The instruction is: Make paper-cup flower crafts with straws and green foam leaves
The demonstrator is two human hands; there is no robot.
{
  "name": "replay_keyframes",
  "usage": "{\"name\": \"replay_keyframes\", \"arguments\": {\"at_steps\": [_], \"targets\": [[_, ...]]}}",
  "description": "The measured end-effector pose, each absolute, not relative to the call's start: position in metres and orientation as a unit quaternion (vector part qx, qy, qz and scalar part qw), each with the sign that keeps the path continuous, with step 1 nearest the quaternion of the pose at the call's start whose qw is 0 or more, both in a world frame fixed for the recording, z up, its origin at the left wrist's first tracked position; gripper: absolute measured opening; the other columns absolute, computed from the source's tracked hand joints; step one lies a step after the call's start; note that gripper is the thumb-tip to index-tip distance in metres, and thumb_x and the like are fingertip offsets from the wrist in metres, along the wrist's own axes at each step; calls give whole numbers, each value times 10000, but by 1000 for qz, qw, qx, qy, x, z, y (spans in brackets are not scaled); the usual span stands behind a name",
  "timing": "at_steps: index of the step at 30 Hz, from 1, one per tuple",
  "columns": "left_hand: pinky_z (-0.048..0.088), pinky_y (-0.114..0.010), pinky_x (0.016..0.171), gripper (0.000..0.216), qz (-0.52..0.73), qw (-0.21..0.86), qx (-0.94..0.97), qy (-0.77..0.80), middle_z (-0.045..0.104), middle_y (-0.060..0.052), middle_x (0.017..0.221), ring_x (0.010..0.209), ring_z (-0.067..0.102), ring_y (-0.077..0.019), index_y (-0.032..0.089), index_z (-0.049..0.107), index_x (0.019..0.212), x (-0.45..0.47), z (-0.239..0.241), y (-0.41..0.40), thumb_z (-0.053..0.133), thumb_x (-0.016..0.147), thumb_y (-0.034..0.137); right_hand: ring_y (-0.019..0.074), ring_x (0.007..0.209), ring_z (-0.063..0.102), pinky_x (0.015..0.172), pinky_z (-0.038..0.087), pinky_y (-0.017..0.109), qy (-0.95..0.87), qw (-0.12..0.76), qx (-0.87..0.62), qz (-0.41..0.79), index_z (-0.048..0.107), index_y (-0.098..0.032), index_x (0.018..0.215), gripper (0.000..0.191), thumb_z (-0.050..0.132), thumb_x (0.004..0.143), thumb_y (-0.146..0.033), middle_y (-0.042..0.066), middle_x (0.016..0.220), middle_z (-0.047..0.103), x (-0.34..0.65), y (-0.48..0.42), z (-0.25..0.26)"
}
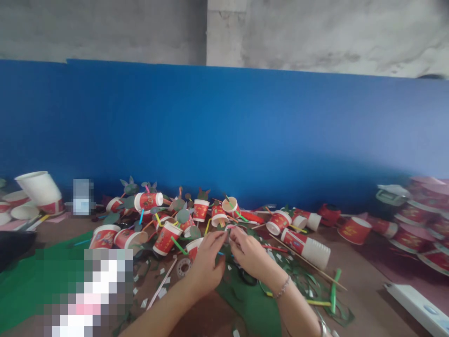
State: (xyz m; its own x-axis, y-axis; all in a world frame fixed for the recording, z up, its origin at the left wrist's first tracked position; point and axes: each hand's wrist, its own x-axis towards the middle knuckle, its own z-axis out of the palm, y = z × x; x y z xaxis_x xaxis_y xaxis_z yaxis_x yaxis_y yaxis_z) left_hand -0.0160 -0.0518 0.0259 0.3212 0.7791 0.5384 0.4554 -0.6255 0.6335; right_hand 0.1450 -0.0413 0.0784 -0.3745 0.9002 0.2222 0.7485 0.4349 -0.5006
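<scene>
Both hands meet just below centre frame. Your left hand (206,262) and right hand (250,255) are pinched fingertip to fingertip at the rim of a red cup (232,228), though anything held between the fingers is too small to make out. Careful: that cup looks like thin paper, and a hard squeeze could crease the rim. Your right wrist sits over the scissors (247,279) on the green scraps (252,304); drag it back and you could catch the blades. The cup pile (164,220) crowds in left of centre with straws poking out, so a stray forearm may scatter it across the worktop (368,299).
</scene>
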Motion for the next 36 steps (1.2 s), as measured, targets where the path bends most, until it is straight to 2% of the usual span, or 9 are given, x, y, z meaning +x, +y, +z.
{"name": "replay_keyframes", "arguments": {"at_steps": [5,10,16,22,25,27,28,32,36], "targets": [[434,-447,972,460,493,238,729,412,578,-107,1181,1126,523,-231,194,569,1162,-16,28,-47,454,744,40,141,594,476,568,297,240,-818,253,-490,164,432,-211,846,96,372,850,-136,-11,683,526,147,-41,78],[414,-452,990,550,487,255,722,420,564,-104,1223,1154,503,-237,210,525,1244,-15,26,-46,472,726,33,133,547,432,543,287,239,-822,265,-480,156,422,-221,823,100,374,846,-137,-31,636,477,145,-42,80],[359,-467,1034,580,475,247,736,415,538,-103,1280,1210,459,-250,226,505,1280,-13,22,-51,485,733,35,137,572,445,558,287,245,-822,260,-489,135,431,-214,828,105,373,838,-127,-19,658,494,146,-40,77],[472,-408,892,319,520,256,690,433,627,-89,1058,1008,578,-217,182,589,1044,-12,28,-50,462,771,76,141,598,483,579,294,249,-829,253,-481,134,463,-206,851,127,388,830,-105,-4,695,549,146,-40,77],[501,-379,833,394,534,267,650,470,623,-85,1035,963,589,-200,181,493,1192,-14,30,-48,468,803,118,145,605,497,592,298,253,-835,242,-477,129,473,-202,885,139,384,839,-106,0,707,565,145,-42,78],[492,-389,858,463,532,244,658,474,610,-91,1083,1003,575,-205,197,444,1272,-15,29,-46,482,814,137,151,628,512,606,306,256,-839,240,-473,123,476,-199,893,141,381,845,-105,11,731,580,144,-43,79],[483,-399,878,451,523,225,674,470,606,-94,1104,1026,567,-213,207,470,1263,-16,29,-46,490,817,146,154,645,521,614,311,256,-842,240,-467,124,477,-197,897,141,380,849,-107,18,750,589,143,-43,79],[480,-417,877,297,487,152,734,448,641,-98,1068,1003,574,-235,217,630,1104,-17,29,-47,499,842,168,165,672,546,634,331,263,-849,232,-456,128,490,-186,912,144,377,865,-112,38,783,622,141,-43,79],[495,-396,827,205,490,108,742,445,699,-81,953,908,603,-225,206,687,966,-16,32,-49,514,856,185,178,700,578,652,341,270,-845,223,-473,113,527,-174,916,149,384,883,-145,53,800,646,139,-44,77]]}}
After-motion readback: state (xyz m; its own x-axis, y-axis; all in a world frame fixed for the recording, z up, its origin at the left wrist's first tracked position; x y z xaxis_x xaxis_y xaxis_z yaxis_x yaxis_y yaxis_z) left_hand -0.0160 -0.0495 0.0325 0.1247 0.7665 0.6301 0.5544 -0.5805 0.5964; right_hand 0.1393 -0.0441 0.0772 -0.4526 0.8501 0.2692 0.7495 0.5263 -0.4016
